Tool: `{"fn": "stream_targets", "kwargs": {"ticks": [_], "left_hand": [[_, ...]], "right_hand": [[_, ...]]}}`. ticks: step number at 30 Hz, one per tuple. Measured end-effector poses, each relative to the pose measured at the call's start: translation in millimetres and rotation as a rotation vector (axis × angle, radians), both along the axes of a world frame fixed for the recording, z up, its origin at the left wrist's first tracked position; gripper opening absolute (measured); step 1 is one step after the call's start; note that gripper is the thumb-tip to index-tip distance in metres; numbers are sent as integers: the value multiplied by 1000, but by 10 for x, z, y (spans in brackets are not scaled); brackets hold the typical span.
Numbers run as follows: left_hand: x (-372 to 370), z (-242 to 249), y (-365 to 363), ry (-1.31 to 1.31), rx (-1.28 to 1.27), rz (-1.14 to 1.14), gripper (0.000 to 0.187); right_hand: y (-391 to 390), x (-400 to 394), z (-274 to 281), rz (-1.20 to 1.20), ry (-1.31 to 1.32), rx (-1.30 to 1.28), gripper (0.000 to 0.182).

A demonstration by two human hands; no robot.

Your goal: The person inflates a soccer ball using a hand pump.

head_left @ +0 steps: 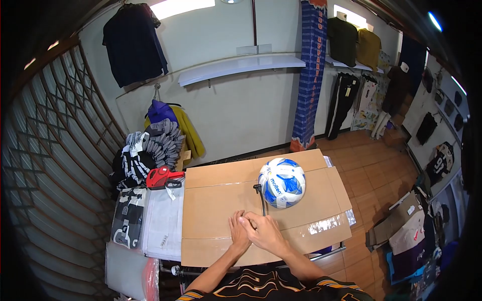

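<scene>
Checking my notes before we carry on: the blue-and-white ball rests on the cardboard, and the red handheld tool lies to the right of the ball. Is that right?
Not quite: the head view shows the red handheld tool to the left of the ball. The blue-and-white ball does rest on the cardboard.

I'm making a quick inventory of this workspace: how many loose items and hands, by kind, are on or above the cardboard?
Ball: 1
Rod with a black end: 1
Hands: 2, the left hand and the right hand
Total: 4
</scene>
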State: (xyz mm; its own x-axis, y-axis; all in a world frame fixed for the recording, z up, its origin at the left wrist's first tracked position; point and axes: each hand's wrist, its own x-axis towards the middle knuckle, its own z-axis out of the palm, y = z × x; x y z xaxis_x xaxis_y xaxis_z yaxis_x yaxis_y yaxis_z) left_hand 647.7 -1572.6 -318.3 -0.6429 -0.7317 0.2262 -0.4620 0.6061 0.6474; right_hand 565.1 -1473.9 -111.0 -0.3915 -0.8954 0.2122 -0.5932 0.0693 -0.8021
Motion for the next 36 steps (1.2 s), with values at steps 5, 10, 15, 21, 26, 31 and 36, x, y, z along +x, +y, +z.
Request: {"fn": "stream_targets", "kwargs": {"ticks": [5, 10, 15, 21, 26, 31, 36], "left_hand": [[-6, 64, -14, 30, 184, -22, 54], [-10, -39, -36, -135, 23, -25, 53], [-11, -93, -6, -79, -94, 7, 51], [-46, -93, 1, -74, -118, 23, 49], [-31, -62, -6, -74, -132, 22, 51], [-42, 6, 13, -131, -125, 24, 50], [-26, -85, -15, -138, -59, -17, 49]], "right_hand": [[130, 23, 457, 27, -146, -147, 23], [-80, -1, 119, -28, -72, -127, 22], [-129, -42, -366, -75, -6, -51, 21], [-98, -40, -497, -82, 0, -27, 22], [29, -12, -80, -39, -91, -6, 23], [268, 9, 552, 10, -215, -139, 23], [-18, -36, 76, -9, -53, -140, 21]]}}
